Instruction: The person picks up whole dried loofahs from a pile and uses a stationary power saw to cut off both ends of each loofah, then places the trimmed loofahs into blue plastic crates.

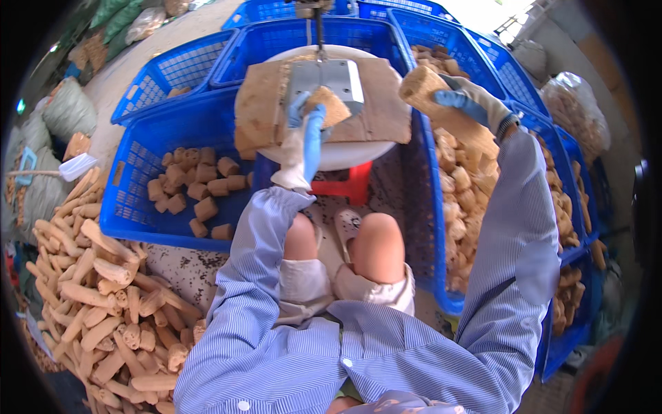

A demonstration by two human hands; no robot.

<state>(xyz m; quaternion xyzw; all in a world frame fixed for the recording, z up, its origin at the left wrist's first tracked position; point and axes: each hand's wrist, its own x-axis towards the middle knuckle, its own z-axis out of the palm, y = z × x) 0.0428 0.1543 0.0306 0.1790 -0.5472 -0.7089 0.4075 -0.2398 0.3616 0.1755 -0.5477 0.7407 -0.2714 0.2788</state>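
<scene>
My left hand [305, 138], in a white glove with blue fingers, is closed round a short piece of dried loofah [329, 106]. It holds the piece over a grey metal plate [347, 77], just in front of a thin upright metal part [319, 31] of a machine. The plate sits on a worn wooden board [258, 96] above a round white base [358, 157]. Off to the right, my right hand [474, 102], gloved the same way, grips a longer loofah [422, 88] above a blue crate. Part of that loofah is behind the hand.
Short loofah pieces lie in the left blue crate [138, 172]. The right blue crate [429, 207] is filled with wrinkled tan pieces [458, 179]. Long loofahs [103, 303] are heaped on the floor at the left. A red stool [352, 185] stands under the board; more crates surround it.
</scene>
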